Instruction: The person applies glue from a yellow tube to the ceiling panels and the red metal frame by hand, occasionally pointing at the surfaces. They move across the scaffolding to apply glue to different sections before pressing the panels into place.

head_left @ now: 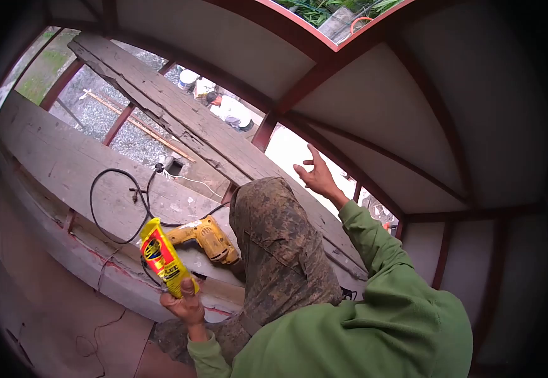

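Note:
In my left hand (186, 305) is a yellow and red packet (164, 258) with partly legible print, gripped at its lower end and held upright at a slant. Just behind it a yellow power drill (208, 240) lies on a wooden plank, its black cord (94, 201) looping away to the left. My right hand (318, 173) is raised beyond my knee with fingers spread, and nothing is in it. My knee in camouflage trousers (280, 239) is bent between the two hands.
Two long planks, a near one (66, 157) and a far one (160, 101), span a red metal frame (264, 131) with gaps showing the ground far below. A person in a white top (231, 112) is down there. Grey panels (375, 107) rise at the right.

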The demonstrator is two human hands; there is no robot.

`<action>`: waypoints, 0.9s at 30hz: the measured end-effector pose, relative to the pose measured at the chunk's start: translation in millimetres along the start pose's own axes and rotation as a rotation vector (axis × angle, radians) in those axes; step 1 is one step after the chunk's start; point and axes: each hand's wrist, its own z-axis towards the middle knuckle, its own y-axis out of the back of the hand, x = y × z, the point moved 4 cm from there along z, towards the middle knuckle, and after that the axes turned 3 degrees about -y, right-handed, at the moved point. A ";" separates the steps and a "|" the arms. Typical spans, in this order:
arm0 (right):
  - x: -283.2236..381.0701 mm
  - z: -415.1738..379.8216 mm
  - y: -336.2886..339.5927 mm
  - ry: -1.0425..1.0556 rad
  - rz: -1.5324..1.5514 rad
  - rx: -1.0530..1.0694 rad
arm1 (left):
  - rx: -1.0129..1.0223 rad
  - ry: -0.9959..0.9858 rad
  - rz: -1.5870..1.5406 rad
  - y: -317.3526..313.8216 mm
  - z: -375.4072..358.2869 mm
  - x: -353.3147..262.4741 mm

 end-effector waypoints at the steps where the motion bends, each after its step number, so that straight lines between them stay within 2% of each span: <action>1: 11.1 15.9 7.8 -0.025 -0.025 -0.087 | -0.021 -0.014 0.035 18.7 1.7 1.1; 3: 22.9 43.1 32.4 -0.044 0.214 -0.206 | -0.050 -0.021 0.030 65.3 -7.6 13.4; 5: 31.2 52.6 61.5 -0.068 0.206 -0.254 | -0.173 -0.045 0.102 125.2 -22.0 42.0; 7: 17.8 63.3 64.5 -0.053 0.058 -0.225 | -0.174 -0.023 0.136 138.7 -12.2 33.6; 9: -26.2 65.1 36.0 -0.142 -0.077 0.090 | -0.175 0.005 0.180 154.8 -5.6 32.9; 11: -75.8 43.7 -14.5 -0.378 -0.239 0.298 | -0.248 -0.088 0.283 175.1 -3.7 33.1; 13: -113.5 18.3 -63.8 -0.085 -0.445 0.153 | -0.286 -0.148 0.310 184.7 -3.0 28.1; 14: -91.4 -9.8 -82.2 -0.165 -0.392 0.031 | -0.323 -0.137 0.324 187.6 -3.5 24.7; 15: -65.2 -29.4 -91.0 -0.250 -0.339 -0.095 | -0.354 -0.123 0.335 188.7 -5.1 22.0; 18: -131.1 -3.0 -95.4 -0.332 -0.504 -0.004 | -0.344 -0.058 0.355 184.3 -4.8 20.0; 20: -121.1 -7.9 -90.2 -0.317 -0.499 -0.005 | -0.317 -0.066 0.395 170.4 -0.2 23.3; 21: -107.4 -11.6 -83.7 -0.302 -0.499 -0.003 | -0.293 -0.069 0.435 159.1 2.6 22.3; 22: -70.7 -16.1 -66.5 -0.168 -0.400 0.046 | -0.267 -0.048 0.458 141.5 9.0 15.3; 23: -65.0 -12.8 -57.2 -0.163 -0.389 0.047 | -0.270 -0.058 0.464 132.1 13.0 18.5; 25: -51.7 -4.8 -48.9 -0.040 -0.176 0.155 | -0.126 -0.062 0.457 107.5 21.5 33.0; 26: -15.6 -9.4 -42.5 -0.118 -0.196 0.178 | -0.063 -0.092 0.402 80.8 29.7 24.4; 27: 11.2 -8.8 -44.2 -0.049 -0.072 0.201 | -0.002 -0.123 0.346 49.3 39.0 15.5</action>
